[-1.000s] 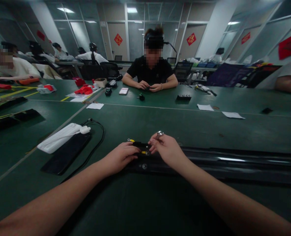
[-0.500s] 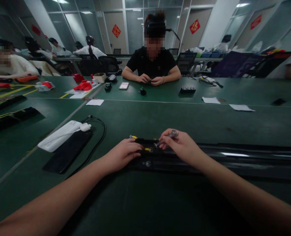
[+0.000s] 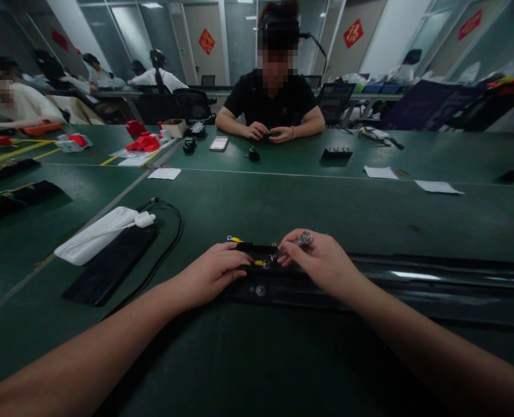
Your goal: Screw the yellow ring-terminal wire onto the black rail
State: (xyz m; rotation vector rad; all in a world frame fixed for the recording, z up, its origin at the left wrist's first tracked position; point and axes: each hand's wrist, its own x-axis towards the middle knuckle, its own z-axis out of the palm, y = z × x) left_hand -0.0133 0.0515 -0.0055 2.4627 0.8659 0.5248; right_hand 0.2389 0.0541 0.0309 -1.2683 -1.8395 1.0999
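A long black metal profile lies across the table in front of me. My right hand is closed round a silver wrench, one ring end sticking up above the fingers and the other pointing down by a bolt. At that bolt sits a yellow-sleeved ring terminal. My left hand rests on the profile's left end, its fingertips pressed together at the terminal's sleeve; the wire behind is hidden by them. Another yellow ring terminal pokes out beyond the left hand. A screw head shows on the near flange.
Left of me lie a black phone, a white power bank and a black cable. Across the table a person handles a small dark part. Red parts, paper slips and a black bracket lie farther off.
The view has tilted down slightly. The wrench's lower end has come a little closer to the bolt at the yellow terminal. My left hand keeps its place on the profile.
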